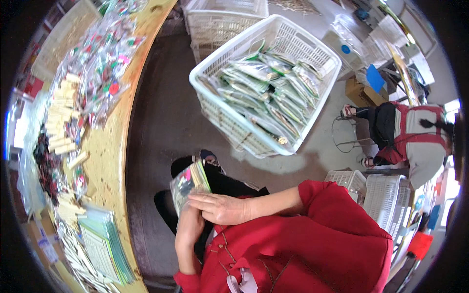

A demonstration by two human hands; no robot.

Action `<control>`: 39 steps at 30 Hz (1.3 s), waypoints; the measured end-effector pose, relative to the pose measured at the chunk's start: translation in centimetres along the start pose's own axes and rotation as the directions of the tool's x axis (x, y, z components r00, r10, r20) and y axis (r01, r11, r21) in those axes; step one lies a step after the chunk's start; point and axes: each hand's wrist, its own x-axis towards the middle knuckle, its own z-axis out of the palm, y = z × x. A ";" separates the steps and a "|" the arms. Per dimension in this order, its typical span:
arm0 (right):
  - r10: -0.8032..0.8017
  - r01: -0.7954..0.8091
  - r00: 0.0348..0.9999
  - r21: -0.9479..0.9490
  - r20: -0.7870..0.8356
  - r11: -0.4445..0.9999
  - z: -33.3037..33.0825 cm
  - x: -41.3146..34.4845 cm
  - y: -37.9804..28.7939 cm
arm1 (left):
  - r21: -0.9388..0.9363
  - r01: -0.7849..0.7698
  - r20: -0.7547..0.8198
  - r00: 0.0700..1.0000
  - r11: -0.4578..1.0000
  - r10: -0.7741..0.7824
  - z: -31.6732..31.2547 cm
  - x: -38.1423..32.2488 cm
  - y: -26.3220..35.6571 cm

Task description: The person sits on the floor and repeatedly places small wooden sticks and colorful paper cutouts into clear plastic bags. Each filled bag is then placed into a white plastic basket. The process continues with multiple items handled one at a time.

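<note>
Before my body, my left hand point(190, 221) holds the near end of a clear plastic packet point(183, 185) with a green edge, wooden pieces and something pink and dark inside. My right hand point(224, 209) lies across my left hand, its fingers at the packet's near end; the fingertips' exact grip is partly hidden. Beyond the hands, a white plastic crate point(242, 135) holds many similar filled packets point(253, 84). On the wooden table point(113, 154) at the left lie small clear bags of coloured parts point(99, 66), bundled wooden sticks point(62, 117) and a stack of green-edged printed sleeves point(104, 243).
More white crates stand behind the filled one point(227, 18) and at the right point(384, 197). A person point(406, 135) in a red apron sits at the far right, near a cardboard box point(361, 93). A translucent bin point(64, 40) is at the table's far end.
</note>
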 end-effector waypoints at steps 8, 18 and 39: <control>0.234 -0.210 0.960 0.162 -0.152 0.964 -11.2 6.6 5.4 | 0.267 -0.150 -0.739 0.603 0.952 0.302 -7.0 -4.9 6.1; 0.496 -0.452 0.638 0.235 -0.589 0.861 -31.0 7.8 12.7 | 0.342 -0.038 -0.392 0.902 0.939 0.179 -1.5 -2.6 0.5; 0.808 -0.759 0.413 -0.650 -0.421 0.049 -32.7 -12.6 40.4 | 0.280 0.071 -0.240 0.971 0.957 -0.002 2.5 -2.0 -3.1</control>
